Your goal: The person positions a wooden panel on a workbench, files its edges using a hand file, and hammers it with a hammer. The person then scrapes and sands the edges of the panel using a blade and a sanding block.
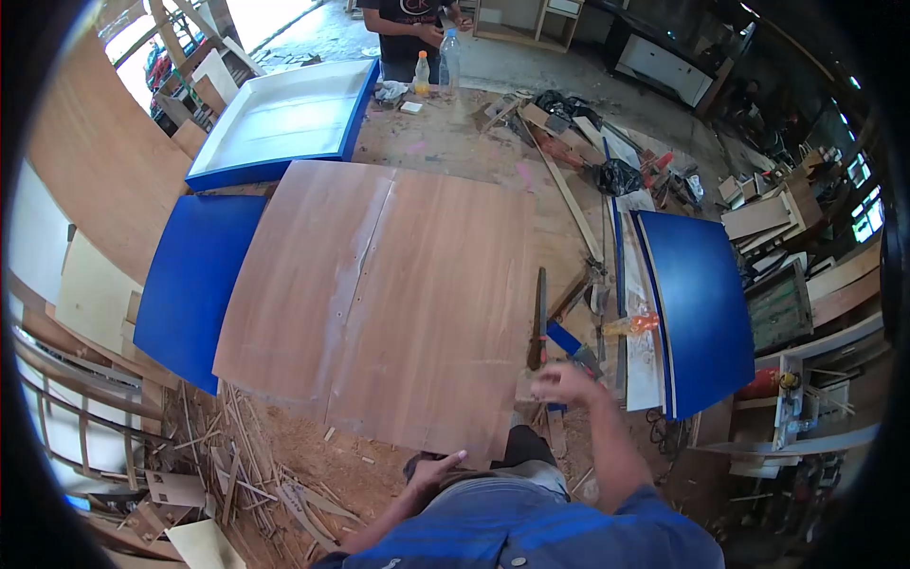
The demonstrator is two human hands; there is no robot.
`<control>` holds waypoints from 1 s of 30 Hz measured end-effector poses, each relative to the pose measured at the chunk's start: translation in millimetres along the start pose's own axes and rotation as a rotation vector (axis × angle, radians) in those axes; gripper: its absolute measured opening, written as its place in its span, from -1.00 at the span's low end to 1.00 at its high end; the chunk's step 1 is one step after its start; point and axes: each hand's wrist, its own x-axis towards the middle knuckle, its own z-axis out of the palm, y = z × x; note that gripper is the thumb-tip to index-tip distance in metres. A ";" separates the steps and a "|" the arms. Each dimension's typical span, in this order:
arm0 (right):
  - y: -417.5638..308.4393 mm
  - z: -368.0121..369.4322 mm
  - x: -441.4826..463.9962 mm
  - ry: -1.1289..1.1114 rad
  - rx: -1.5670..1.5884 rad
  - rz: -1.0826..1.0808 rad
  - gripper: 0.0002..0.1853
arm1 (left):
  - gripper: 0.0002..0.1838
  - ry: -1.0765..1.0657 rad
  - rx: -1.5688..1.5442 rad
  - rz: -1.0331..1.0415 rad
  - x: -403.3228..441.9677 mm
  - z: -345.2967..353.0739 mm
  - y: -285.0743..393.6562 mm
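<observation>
A large wood-grain panel (436, 284) lies in front of me, with a pale seam strip and small marks running along it. At its near edge is my left hand (436, 471), thumb along the edge and the other fingers mostly hidden; it appears closed on the panel. My right hand (567, 384) hovers just off the panel's near right corner, fingers curled and slightly blurred. What it holds, if anything, I cannot make out. Close beyond that hand lie a dark, long, narrow tool (538, 318) resembling a file and a small blue block (564, 339).
Blue panels flank the work on the left (194, 284) and right (697, 308). A blue-edged white tray-like piece (284, 114) sits at the back left. Bottles (449, 62) stand near another person (403, 28). Wood scraps (242, 465) litter the floor; a brush (633, 324) lies right.
</observation>
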 end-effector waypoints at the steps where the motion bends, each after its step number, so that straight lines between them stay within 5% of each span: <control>1: 21.0 -32.8 43.3 0.188 -0.082 -0.180 -0.62 | -0.35 -0.052 0.003 -0.140 6.2 -6.6 -5.1; 2: -31.7 -56.4 53.9 0.356 -0.193 -0.170 -0.62 | -0.35 -0.053 -0.053 -0.170 5.3 -4.9 -2.1; 5: -36.4 -158.7 190.1 0.661 -0.190 -0.379 -0.54 | -0.35 0.022 -0.196 -0.143 -3.4 16.5 -2.5; 9: -81.5 -249.7 326.1 0.751 0.077 -0.448 -0.55 | -0.31 0.292 -0.380 0.034 -4.3 52.3 -43.6; 12: -94.7 -272.4 378.2 0.483 0.368 -0.643 -0.62 | -0.24 0.479 -0.510 0.011 -7.8 67.0 -69.8; 15: -82.4 -286.2 398.2 0.365 0.329 -0.506 -0.66 | -0.18 0.550 -0.572 0.077 -7.1 72.2 -80.2; 25: -78.9 -302.4 413.0 0.405 0.404 -0.431 -0.64 | -0.13 0.663 -0.311 -0.193 -21.1 39.4 -108.4; 30: -81.6 -297.5 404.9 0.348 0.300 -0.548 -0.65 | -0.18 0.657 -0.385 -0.045 -17.1 67.5 -86.4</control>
